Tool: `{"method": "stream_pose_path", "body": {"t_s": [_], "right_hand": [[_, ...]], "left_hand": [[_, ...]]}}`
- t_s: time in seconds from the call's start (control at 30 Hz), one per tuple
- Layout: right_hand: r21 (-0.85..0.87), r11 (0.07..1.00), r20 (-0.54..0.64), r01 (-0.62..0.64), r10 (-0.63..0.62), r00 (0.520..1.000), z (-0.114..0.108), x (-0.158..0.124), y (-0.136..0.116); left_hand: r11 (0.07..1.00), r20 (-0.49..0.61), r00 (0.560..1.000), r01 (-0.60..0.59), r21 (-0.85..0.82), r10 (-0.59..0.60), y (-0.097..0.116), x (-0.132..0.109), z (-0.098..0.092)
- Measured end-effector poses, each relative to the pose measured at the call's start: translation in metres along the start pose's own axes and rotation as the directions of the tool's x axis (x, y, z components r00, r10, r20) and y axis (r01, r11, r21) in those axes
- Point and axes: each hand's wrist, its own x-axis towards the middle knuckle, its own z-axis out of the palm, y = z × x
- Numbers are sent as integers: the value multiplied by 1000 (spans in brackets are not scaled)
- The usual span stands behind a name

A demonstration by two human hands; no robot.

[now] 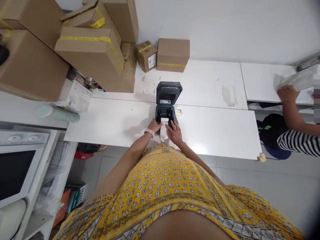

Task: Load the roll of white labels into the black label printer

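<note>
A dark grey label printer (158, 111) stands on the white table in front of me, its lid (169, 93) raised. Inside lies a white paper roll (164, 119), and a strip of label paper (163, 132) hangs from it over the printer's front. My left hand (153, 126) is at the front left corner, closed, its thumb at the strip's left edge. On the other side my right hand (175, 132) rests with its fingers apart, touching the strip's right edge and the printer's right front. Fingers partly hide the printer's front.
Cardboard boxes (87, 50) are piled at the back left, with a small box (146, 56) and a larger box (173, 55) by the wall. A green bottle (58, 113) lies at left. A tape ring (179, 111) is beside the printer. At right, another person's hand (288, 93) holds clear plastic.
</note>
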Motion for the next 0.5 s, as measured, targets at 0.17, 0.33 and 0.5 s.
{"method": "stream_pose_path", "body": {"t_s": [0.17, 0.33, 0.5], "right_hand": [[22, 1000, 16, -5, 4, 1000, -1, -9, -3], [61, 998, 1, 4, -4, 1000, -5, -6, -5], [85, 996, -17, 23, -22, 1000, -5, -9, -9]], "left_hand": [[1000, -8, 1000, -8, 1, 8, -2, 0, -2], [999, -52, 999, -6, 44, 8, 9, -13, -4], [861, -236, 850, -384, 335, 471, 21, -30, 4]]}}
